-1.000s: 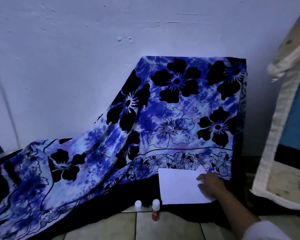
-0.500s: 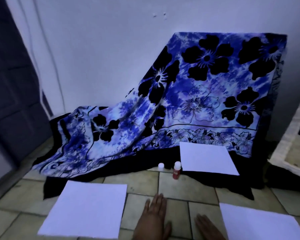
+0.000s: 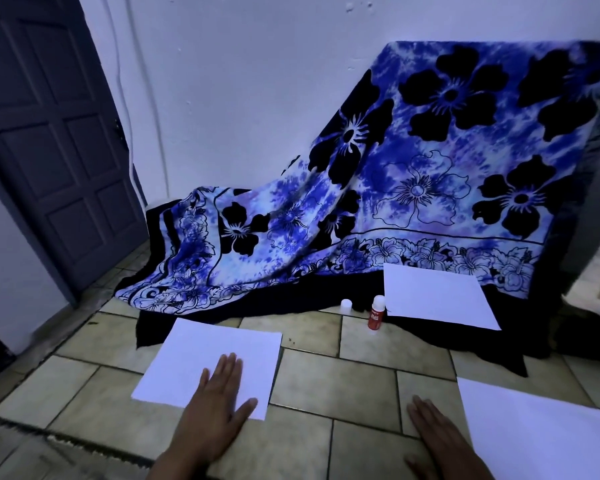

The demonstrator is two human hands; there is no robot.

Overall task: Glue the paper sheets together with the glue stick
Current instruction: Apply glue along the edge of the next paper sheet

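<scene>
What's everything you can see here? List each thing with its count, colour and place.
Left sheet: one, white, near-left floor tiles.
Right sheet: one, white, near-right tiles, cut off by the frame edge.
Far sheet: one, white, on the cloth's black hem.
Glue stick: one, red with a white top, upright just left of the far sheet.
Small cap: one, white, left of the glue stick.
Cloth: one, blue and white with black flowers, draped from the wall to the floor.
Door: one, dark, at left.
Wall: white, behind.
Floor tiles: pale.
Left hand: flat, fingers on the left sheet.
Right hand: flat on the tiles beside the right sheet.
</scene>
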